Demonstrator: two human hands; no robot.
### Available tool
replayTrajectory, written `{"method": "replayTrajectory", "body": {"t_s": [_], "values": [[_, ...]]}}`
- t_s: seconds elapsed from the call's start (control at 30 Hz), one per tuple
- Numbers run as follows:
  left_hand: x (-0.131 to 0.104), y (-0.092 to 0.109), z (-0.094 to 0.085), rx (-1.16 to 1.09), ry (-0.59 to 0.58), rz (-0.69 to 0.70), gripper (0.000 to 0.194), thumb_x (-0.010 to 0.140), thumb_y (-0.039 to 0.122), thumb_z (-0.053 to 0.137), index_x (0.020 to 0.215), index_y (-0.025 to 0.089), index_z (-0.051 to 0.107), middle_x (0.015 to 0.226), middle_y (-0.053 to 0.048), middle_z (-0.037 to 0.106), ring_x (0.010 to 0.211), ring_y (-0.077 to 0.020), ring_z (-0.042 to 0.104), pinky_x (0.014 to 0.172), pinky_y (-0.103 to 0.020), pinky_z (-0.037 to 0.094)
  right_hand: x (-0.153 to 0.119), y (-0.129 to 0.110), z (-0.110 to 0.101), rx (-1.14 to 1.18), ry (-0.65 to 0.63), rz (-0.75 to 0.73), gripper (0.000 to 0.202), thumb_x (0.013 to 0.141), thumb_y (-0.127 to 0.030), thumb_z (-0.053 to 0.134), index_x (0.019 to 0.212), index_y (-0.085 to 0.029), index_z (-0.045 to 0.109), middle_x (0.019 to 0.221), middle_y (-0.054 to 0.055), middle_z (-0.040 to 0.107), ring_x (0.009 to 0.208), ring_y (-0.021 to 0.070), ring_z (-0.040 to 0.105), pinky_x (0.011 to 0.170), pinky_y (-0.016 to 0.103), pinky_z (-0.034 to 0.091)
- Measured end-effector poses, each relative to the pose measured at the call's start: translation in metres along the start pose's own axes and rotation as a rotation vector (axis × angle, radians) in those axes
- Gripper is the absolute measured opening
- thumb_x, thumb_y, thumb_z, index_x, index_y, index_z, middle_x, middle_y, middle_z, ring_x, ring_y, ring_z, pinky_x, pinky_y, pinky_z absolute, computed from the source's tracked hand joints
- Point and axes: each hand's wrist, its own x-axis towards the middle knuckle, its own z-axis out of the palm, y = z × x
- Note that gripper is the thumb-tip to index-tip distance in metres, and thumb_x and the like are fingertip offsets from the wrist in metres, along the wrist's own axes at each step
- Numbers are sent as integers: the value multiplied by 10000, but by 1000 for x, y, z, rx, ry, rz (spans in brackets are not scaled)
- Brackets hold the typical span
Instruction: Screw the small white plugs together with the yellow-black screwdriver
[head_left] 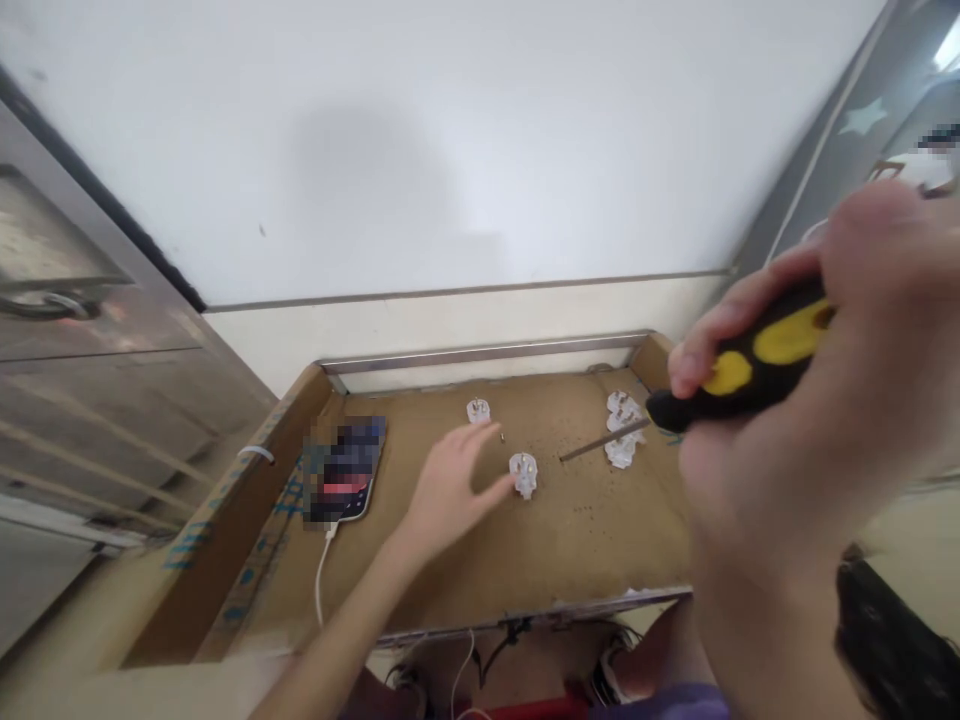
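My right hand (817,370) is wrapped round the yellow and black handle of a screwdriver (750,365), whose thin shaft slants down left over the cardboard surface. With its fingers apart, my left hand (454,485) reaches over the cardboard, thumb beside a white plug piece with metal parts (523,474). Behind its fingertips lies another white plug piece (478,410). A small metal piece (502,437) rests between the two. Several more white plug pieces (624,430) are grouped at the right, partly behind the screwdriver shaft.
The cardboard-lined tray (450,350) has raised sides. At its left lies a phone (351,470) with a white cable (320,580). A white wall panel (480,150) stands behind. Metal doors (97,400) are at the left, and cables hang below the front edge.
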Motion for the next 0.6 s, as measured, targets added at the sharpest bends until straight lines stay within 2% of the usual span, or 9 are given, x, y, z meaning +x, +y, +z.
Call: {"method": "replayTrajectory", "body": {"t_s": [0.03,0.1,0.17,0.2,0.3,0.37,0.47,0.6], "values": [[5,11,12,-8,-78,40,492,797,423,611,1235,231,494,1263,-57,561,1174,-244,493,1001,-400,380,-2,0,0,-10,-3,-33,222,734,-221,595,586,-258,434,443,-66,374,376,128,420,242,279,219],[13,19,32,-25,-189,67,383,779,403,639,1116,234,566,1146,-33,628,1075,-235,550,930,-383,415,-7,0,-1,-43,-17,-60,206,773,-175,554,626,-257,437,453,-67,350,396,134,423,273,290,231],[17,15,45,-49,-224,59,298,782,394,642,1027,230,600,1051,-22,658,1002,-228,577,875,-373,429,-12,2,-2,-58,-39,-31,208,793,-169,555,645,-246,431,462,-73,363,369,118,393,279,287,233],[18,10,48,-64,-209,46,324,777,402,649,1044,226,595,1041,-25,659,990,-228,579,864,-372,429,-13,5,-2,-47,-36,-18,214,795,-183,568,647,-242,426,466,-76,378,346,107,371,272,282,228],[14,-3,48,-100,-141,21,442,753,420,674,1131,221,559,1055,-36,657,981,-232,581,850,-372,428,-14,20,7,-14,16,8,218,818,-229,563,658,-235,414,474,-78,389,319,83,336,272,257,225],[10,-8,43,-106,-122,15,388,741,413,686,1065,223,588,1010,-32,668,936,-227,591,822,-363,435,-16,30,17,-1,53,4,217,832,-242,542,661,-232,409,496,-74,387,348,77,358,309,239,261],[6,-11,34,-105,-109,-26,271,736,392,691,931,221,614,916,-16,674,860,-212,599,770,-341,444,-21,40,30,12,28,14,219,842,-279,534,670,-226,409,516,-70,384,399,75,373,389,235,318],[3,-16,28,-105,-96,-99,205,765,400,653,861,223,615,838,-1,665,788,-191,600,715,-314,447,-31,50,35,-14,9,61,245,832,-341,549,671,-222,408,534,-63,375,429,78,366,420,239,317]]}}
